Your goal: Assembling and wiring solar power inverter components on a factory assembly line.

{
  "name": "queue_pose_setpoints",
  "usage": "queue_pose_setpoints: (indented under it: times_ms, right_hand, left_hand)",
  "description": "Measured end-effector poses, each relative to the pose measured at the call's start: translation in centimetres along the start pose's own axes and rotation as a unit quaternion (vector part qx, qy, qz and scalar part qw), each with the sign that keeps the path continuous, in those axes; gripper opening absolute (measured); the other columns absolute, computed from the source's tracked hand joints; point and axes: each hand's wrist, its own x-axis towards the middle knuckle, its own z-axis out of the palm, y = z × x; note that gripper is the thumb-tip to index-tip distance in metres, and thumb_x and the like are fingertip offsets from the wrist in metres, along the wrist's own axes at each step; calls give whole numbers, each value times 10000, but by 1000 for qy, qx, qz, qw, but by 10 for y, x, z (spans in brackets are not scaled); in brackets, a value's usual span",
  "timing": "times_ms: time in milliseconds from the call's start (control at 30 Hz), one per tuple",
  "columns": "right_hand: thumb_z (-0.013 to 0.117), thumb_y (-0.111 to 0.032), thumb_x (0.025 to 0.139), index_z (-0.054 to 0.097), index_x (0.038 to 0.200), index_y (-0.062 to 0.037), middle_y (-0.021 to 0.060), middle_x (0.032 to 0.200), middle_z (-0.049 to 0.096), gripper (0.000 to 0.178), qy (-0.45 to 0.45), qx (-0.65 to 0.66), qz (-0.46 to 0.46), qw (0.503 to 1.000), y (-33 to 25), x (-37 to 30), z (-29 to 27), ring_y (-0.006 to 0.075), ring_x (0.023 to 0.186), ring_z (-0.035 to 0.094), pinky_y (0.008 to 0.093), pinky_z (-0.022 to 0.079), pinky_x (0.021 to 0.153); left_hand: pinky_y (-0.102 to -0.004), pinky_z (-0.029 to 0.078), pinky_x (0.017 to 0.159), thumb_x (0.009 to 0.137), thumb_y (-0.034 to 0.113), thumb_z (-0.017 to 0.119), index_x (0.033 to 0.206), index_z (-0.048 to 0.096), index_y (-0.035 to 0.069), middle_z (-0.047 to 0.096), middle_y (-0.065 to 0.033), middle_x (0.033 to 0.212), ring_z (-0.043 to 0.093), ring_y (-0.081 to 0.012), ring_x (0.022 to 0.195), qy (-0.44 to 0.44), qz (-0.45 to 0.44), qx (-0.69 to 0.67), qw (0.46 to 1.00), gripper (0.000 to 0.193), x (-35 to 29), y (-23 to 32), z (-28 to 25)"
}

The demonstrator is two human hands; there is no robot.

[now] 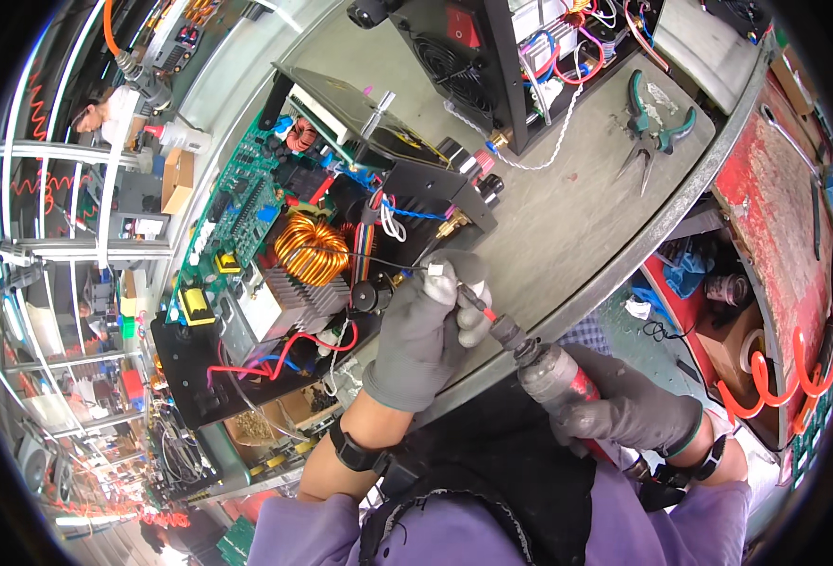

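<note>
Our gloved left hand [428, 325] pinches the bit of the grey-and-red powered screwdriver [539, 363] (near the bench edge); our right hand [635, 412] grips its body beside the open black chassis [247, 311].

A brown cardboard box [177, 179] stands at the far left beside the green circuit board [237, 203], a second open cardboard box [280, 415] (holding small parts, too blurred to tell) sits below the black chassis [185, 363], and no screens or signs show clearly.

Bright, even overhead light, soft shadows; strong fisheye bending and dark vignette at edges.
</note>
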Motion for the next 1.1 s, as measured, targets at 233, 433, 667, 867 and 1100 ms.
queue_pose_setpoints:
  times_ms: [233,433,667,867,1100]
  right_hand:
    - [826,-456,847,485,1398,-22,31,980,582,780,10,35,0,999,-8,-2,-1,112,798,583,277,497,684]
    - [814,-450,860,519,1364,-8,65,1056,612,733,64,-54,-37,996,-25,8,-2,147,963,588,320,499,844]
    - [765,-550,847,567,1262,15,131,1059,644,729,102,-156,-40,982,-42,45,1,207,984,628,366,507,858]
    - [745,-596,853,574,1198,50,140,1005,636,752,154,-140,-76,975,-42,73,15,198,941,614,361,502,826]
    - [724,-587,887,582,1176,84,220,1006,680,745,176,-142,-97,969,-42,84,18,281,1003,679,404,515,865]
  left_hand:
    - [-242,351,601,962,535,663,1052,553,80,543,-7,822,446,-119,668,40,-67,15,997,476,0,-4,5]
    - [-323,490,659,1007,357,668,1039,650,39,649,-71,832,618,-145,741,-96,-259,482,831,320,-96,100,20]
    - [-253,361,591,1047,255,466,1199,628,-73,490,10,748,434,-95,618,62,210,800,559,397,-48,275,45]
    - [-257,440,654,1035,244,504,1249,635,-42,609,15,838,541,-91,746,-98,-67,734,668,380,103,250,9]
    - [-260,445,665,1032,237,509,1249,635,-42,612,9,853,547,-94,759,-170,-179,744,621,376,126,234,-32]
